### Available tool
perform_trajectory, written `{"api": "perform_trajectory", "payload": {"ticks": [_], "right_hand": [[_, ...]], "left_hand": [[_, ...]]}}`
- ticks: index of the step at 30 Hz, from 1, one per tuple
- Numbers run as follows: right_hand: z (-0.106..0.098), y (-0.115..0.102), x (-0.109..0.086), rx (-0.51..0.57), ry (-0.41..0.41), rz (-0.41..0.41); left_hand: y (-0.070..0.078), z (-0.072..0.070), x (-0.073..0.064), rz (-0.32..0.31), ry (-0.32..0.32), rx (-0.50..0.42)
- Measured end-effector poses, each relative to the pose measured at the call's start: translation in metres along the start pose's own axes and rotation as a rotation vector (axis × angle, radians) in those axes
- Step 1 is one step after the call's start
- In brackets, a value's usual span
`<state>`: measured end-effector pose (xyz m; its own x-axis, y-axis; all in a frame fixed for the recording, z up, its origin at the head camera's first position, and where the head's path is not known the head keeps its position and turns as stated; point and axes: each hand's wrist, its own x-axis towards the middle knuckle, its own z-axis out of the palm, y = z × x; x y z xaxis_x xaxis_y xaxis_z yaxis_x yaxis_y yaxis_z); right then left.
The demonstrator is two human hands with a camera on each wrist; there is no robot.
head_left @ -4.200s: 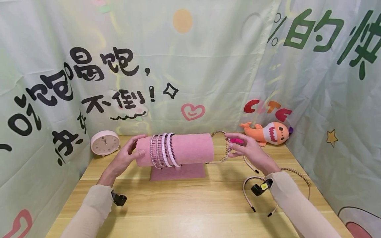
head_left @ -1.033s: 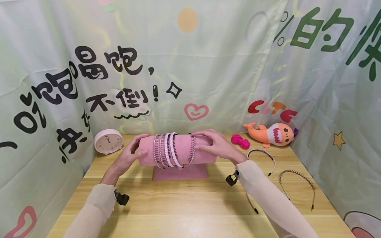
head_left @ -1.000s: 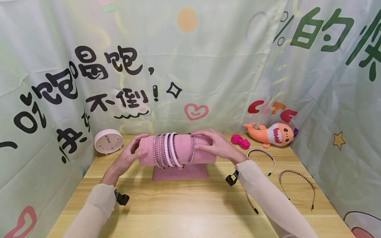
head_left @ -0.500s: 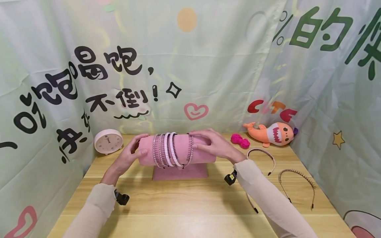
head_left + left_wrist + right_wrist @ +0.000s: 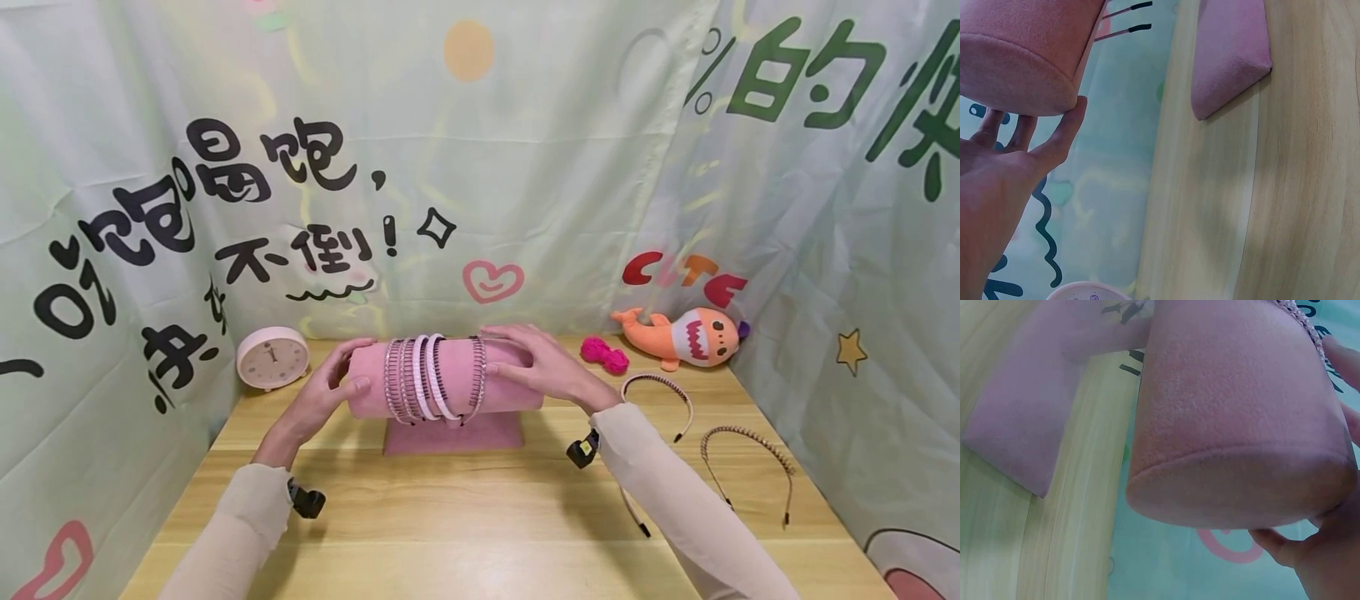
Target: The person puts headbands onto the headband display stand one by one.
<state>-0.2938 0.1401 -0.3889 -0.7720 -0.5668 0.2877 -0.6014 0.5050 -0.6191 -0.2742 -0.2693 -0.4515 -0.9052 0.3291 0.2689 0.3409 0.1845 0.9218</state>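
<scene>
A pink velvet headband stand [image 5: 460,362], a padded horizontal roll on a flat base [image 5: 453,440], stands in the middle of the table. Several headbands [image 5: 422,379], some white and some with beaded or toothed edges, sit round its left half. My left hand [image 5: 330,385] grips the roll's left end, thumb in front and fingers behind. Farther right on the roll is a single beaded headband [image 5: 479,385], which my right hand [image 5: 546,367] holds between thumb and fingers. In the right wrist view the roll's end hides part of that hand.
On the right of the table [image 5: 420,533] lie loose headbands [image 5: 750,433], one partly under my right sleeve. Behind them are a bright pink bundle [image 5: 606,357] and an orange plush shark [image 5: 686,337]. A round clock [image 5: 272,358] stands back left, against printed curtains [image 5: 420,167].
The beaded headband has gone from beyond the stand's right end onto the roll, moving left with my right hand. It has slid slightly farther left over the last second. My left hand keeps its place.
</scene>
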Motion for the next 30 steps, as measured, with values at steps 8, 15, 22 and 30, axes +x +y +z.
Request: {"api": "perform_trajectory", "payload": {"ticks": [8, 15, 22, 30], "right_hand": [[-0.021, 0.010, -0.021, 0.123, 0.020, 0.079], [-0.045, 0.030, -0.055, 0.220, 0.029, 0.121], [-0.063, 0.054, -0.095, 0.182, 0.038, 0.197], [-0.074, 0.080, -0.135, 0.187, 0.056, 0.189]], "left_hand": [[-0.001, 0.000, -0.001, -0.004, 0.002, -0.003], [-0.001, 0.000, -0.001, -0.002, -0.004, -0.003], [-0.001, -0.001, -0.001, -0.008, -0.005, -0.002], [-0.003, -0.001, 0.000, -0.019, 0.000, 0.012]]}}
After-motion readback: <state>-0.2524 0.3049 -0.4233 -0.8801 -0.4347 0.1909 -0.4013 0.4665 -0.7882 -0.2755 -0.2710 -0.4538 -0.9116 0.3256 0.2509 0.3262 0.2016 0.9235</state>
